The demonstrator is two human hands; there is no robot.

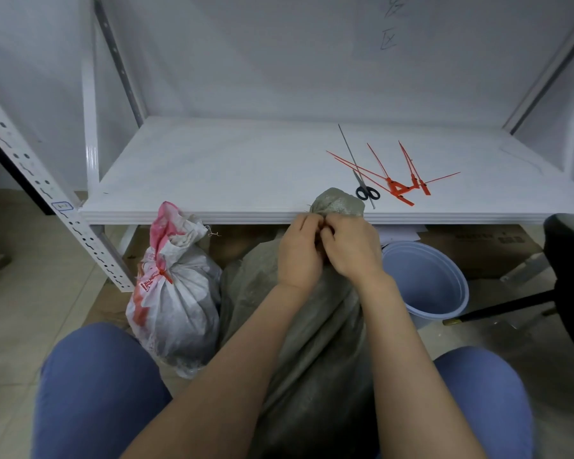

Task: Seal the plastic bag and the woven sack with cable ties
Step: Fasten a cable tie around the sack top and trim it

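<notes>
A grey-green woven sack (315, 342) stands between my knees, its gathered top (338, 202) sticking up in front of the shelf edge. My left hand (300, 251) and my right hand (353, 248) both grip the bunched neck just below that top, fingers curled close together. A sliver of red shows between the fingers; whether it is a cable tie I cannot tell. To the left stands a white and red bag (174, 299) with a red cable tie (164, 274) around its neck. Several loose red cable ties (400, 183) lie on the white shelf.
Black-handled scissors (367, 192) and a thin grey strip lie on the white shelf (212, 170) beside the ties. A pale blue bucket (428, 279) stands on the floor at right, a black chair (570, 260) beyond it. A perforated shelf post (63, 210) rises at left.
</notes>
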